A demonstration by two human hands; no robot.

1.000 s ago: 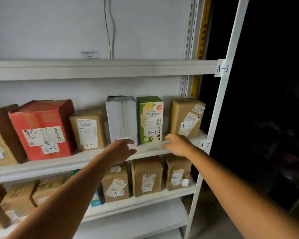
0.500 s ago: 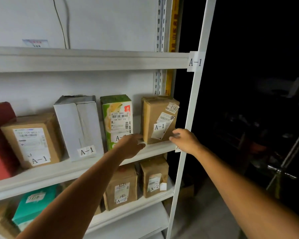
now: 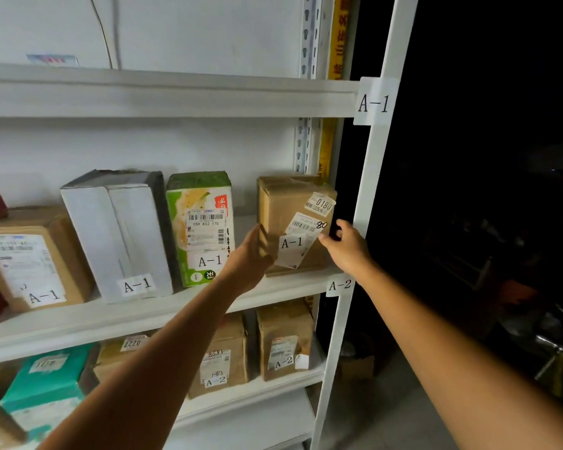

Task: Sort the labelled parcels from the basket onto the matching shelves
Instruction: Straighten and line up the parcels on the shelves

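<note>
Since the earlier frame both hands had risen from the front edge of the shelf to the sides of the brown parcel, and the view had swung toward the right-hand post.

The shelf sat in the bay under the A-1 tag on that post. The brown parcel stood upright at the shelf's right end, its long axis vertical. It was just beside the post and apart from the green parcel to its left. It therefore lay directly between the two hands, with neither clearly nearer.

The left hand was held flat with its fingers extended along the parcel's left face. Motion blur hid the exact contact, but it appeared to touch. The right hand had its fingers curled round the parcel's right front edge, with the thumb at the corner of the loose shipping slip. The hold was thus a two-sided clamp: a flat palm on one side, a curled grip on the other.

The parcel's own A-1 label faced outward and matched the bay. Judged from this, placement was done and only squaring or pushing back remained. The gap to the post was narrow, so any shift should run straight toward the shelf's back edge.
</note>
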